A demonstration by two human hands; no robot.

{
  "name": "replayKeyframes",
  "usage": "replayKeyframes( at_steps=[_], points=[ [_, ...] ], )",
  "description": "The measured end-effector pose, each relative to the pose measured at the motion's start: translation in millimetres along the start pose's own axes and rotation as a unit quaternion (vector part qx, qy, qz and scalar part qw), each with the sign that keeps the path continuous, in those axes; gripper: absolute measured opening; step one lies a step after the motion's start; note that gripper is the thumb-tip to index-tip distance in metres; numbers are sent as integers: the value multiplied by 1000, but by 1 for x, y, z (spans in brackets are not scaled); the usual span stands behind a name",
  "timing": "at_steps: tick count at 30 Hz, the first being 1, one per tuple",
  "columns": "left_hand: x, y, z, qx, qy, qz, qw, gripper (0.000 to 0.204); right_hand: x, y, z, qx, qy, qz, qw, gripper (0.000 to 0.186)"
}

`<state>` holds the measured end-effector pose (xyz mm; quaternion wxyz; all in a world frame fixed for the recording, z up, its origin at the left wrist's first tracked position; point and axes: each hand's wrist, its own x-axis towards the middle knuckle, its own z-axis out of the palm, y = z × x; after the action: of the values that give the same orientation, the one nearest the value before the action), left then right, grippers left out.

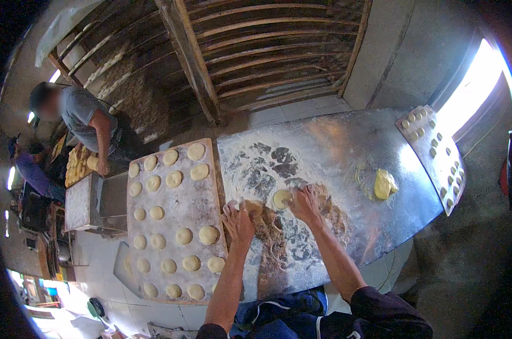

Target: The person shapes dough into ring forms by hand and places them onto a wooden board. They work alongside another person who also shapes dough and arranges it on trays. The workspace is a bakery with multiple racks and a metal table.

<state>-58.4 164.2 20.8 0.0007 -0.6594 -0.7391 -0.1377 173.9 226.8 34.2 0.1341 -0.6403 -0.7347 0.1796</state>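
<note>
Both of my hands work over the floured metal table (346, 135). My right hand (306, 204) has its fingers closed at the right edge of a pale, flat dough round (282, 198). By the right edge of the wooden board, my left hand (239, 221) is bent around a second dough round (255, 208), which looks darker in the shade; part of its grip is hidden. Rows of dough rounds (209, 234) lie on the flour-dusted board (182, 217) to my left. A yellow lump of dough (385, 184) rests on the table to my right.
At the far right, a tray (431, 158) of small dough pieces overlaps the table's edge. Wooden slatted racks (278, 51) stand behind the table. On the left, a person in a grey shirt (89, 116) reaches toward a tray of dough pieces (78, 166), with another person (34, 169) beyond.
</note>
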Motion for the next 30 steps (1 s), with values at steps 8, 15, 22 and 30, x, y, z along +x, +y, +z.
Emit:
replayKeyframes(
  at_steps=[8,15,22,30],
  points=[
    [10,-4,-32,-415,-151,-117,889,42,0,-44,9,228,12,-45,972,42],
    [34,-143,-70,-547,35,-137,825,35,31,-145,46,323,-17,-93,942,44],
    [67,-251,-69,-204,76,-12,976,41,56,-239,122,278,12,-88,957,56],
    [32,-332,-94,-73,257,-93,959,34,33,-308,126,130,78,-189,970,47]
  ],
)
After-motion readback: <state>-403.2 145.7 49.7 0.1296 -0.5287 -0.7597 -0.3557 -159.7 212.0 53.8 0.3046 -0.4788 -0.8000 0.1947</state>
